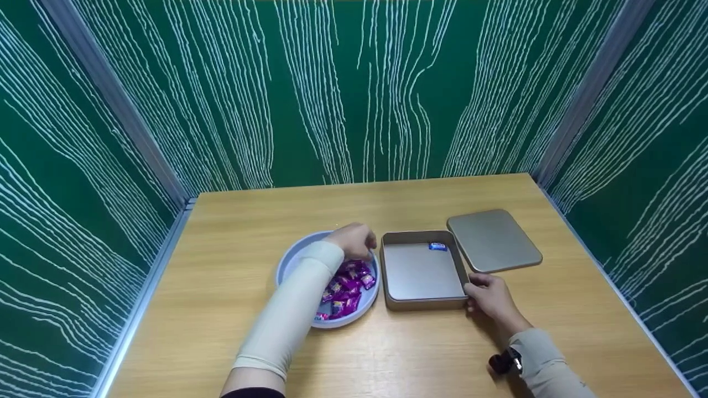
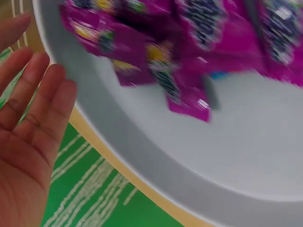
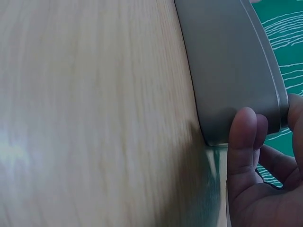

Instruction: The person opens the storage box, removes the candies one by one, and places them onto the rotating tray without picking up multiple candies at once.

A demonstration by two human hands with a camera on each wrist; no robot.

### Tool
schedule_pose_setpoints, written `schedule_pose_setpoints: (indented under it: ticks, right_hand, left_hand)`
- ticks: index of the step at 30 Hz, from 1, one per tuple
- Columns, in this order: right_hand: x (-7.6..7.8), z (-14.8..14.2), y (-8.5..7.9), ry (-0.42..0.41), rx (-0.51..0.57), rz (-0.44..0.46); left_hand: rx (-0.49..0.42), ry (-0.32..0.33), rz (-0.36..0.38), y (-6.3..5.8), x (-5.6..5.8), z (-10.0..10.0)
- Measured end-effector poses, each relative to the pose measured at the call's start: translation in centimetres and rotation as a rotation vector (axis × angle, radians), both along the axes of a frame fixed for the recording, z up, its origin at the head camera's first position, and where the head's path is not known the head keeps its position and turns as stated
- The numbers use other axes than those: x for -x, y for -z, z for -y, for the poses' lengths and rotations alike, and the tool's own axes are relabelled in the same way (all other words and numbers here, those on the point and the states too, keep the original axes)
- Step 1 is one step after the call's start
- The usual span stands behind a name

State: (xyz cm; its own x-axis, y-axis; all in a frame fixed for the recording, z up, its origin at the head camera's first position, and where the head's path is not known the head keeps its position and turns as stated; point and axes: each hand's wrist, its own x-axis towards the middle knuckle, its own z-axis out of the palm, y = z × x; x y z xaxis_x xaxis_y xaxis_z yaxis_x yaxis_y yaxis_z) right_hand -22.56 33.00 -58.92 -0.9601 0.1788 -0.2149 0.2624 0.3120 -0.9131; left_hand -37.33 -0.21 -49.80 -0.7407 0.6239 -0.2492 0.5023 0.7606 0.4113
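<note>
My left hand [image 1: 354, 240] is over the right rim of a round pale-blue bowl [image 1: 283, 267]. Its fingers [image 2: 53, 94] look straight in the left wrist view, and no item shows in them. Purple wrapped candies [image 1: 345, 287] with grape pictures lie in the bowl; my forearm hides part of it. To the right, a square metal tin [image 1: 423, 304] stands uncovered with one small blue wrapped candy [image 1: 437, 246] at its back. At the tin's front right corner, my right hand [image 1: 491, 298] pinches the wall between thumb and fingers, as the right wrist view confirms.
The tin's flat lid [image 1: 495, 240] lies behind and right of the tin, close to its side. Green panels [image 1: 310, 83] with white streaks enclose the wooden table [image 1: 232, 232] at the back and both sides. A dark watch-like object [image 1: 504, 362] is by the right wrist.
</note>
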Motion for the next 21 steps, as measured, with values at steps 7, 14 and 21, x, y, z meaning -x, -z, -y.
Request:
schedule_pose_setpoints:
  ticks: [7,14,21]
  right_hand:
    - [-0.1,-0.1,-0.1,0.007,0.016,0.009]
    - [-0.3,-0.3,-0.2,0.013,0.017,0.015]
    - [-0.2,0.0,-0.2,0.009,0.021,0.012]
  left_hand:
    - [-0.067,0.013,-0.067,0.1,-0.4,-3.8]
    - [-0.114,0.055,-0.125,0.4,-1.2,-7.3]
    - [-0.107,0.097,-0.099,0.5,-1.6,-9.0]
